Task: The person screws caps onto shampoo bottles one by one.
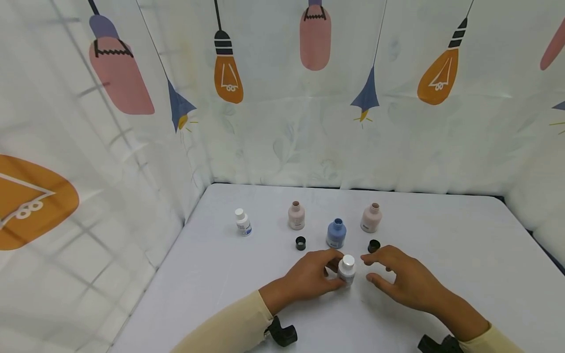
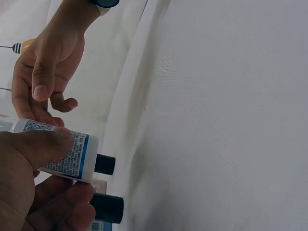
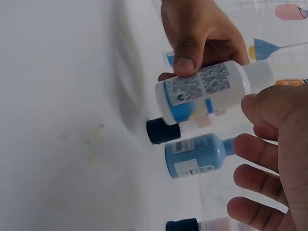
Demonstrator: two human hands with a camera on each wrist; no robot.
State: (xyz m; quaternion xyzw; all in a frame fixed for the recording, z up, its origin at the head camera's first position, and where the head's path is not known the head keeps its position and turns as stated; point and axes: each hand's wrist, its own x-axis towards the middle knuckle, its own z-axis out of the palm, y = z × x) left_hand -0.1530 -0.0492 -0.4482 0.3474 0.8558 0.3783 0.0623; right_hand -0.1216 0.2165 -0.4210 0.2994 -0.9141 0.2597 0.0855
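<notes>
My left hand (image 1: 311, 275) grips a small white bottle (image 1: 347, 267) around its body, with the white cap on top. In the left wrist view the thumb lies across the printed label of the white bottle (image 2: 72, 156). My right hand (image 1: 410, 282) is just to the right of it, thumb and fingers spread apart and holding nothing. In the right wrist view its fingers (image 3: 257, 178) are loosely bent, and the thumb comes close to the bottle's cap (image 3: 260, 74). A black cap (image 1: 373, 245) lies just beyond the right hand's fingertips.
Behind the hands stand an uncapped blue bottle (image 1: 337, 234) and two pale pink bottles, one on the left (image 1: 296, 217) and one on the right (image 1: 371, 219). Another black cap (image 1: 300, 243) lies on the white table (image 1: 212, 274). A second white bottle (image 1: 243, 223) stands at the back left.
</notes>
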